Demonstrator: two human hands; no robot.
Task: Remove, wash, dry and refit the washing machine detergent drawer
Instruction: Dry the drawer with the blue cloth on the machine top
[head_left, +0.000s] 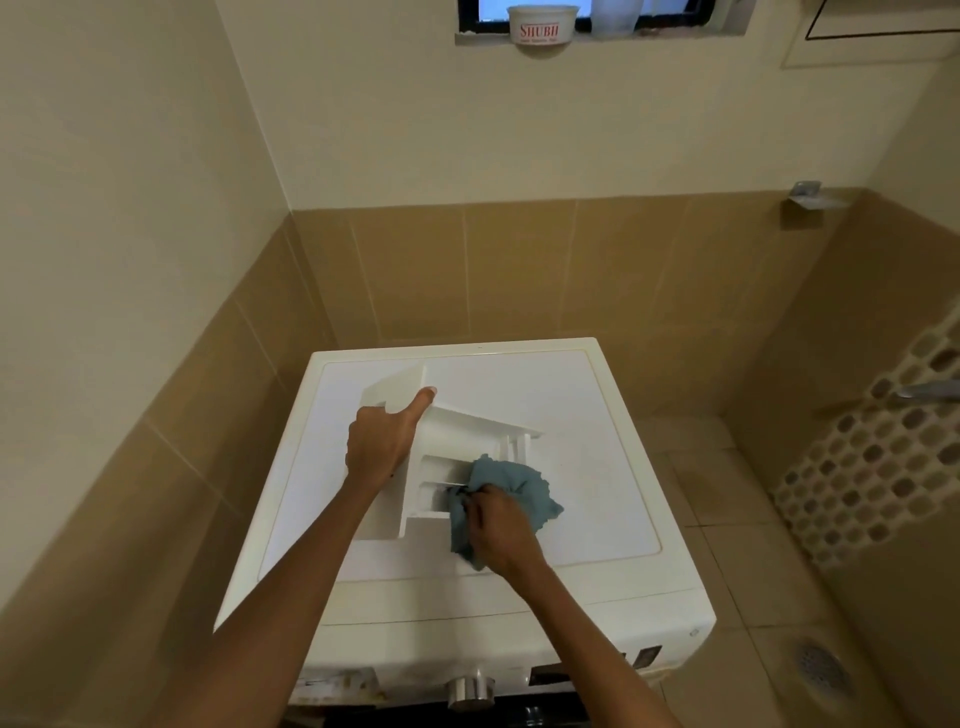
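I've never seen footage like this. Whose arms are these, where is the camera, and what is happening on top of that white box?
There is no robot here. These are a person's two bare arms, filmed by a single wide-angle camera worn on the head, looking forward and down. The white box is a washing machine, seen from above in a tiled room. The detergent drawer rests on its top, out of its slot. The left hand grips the drawer's front end, which seems to steady it. The right hand holds a blue cloth bunched against the drawer's compartments, so this looks like the drying step.
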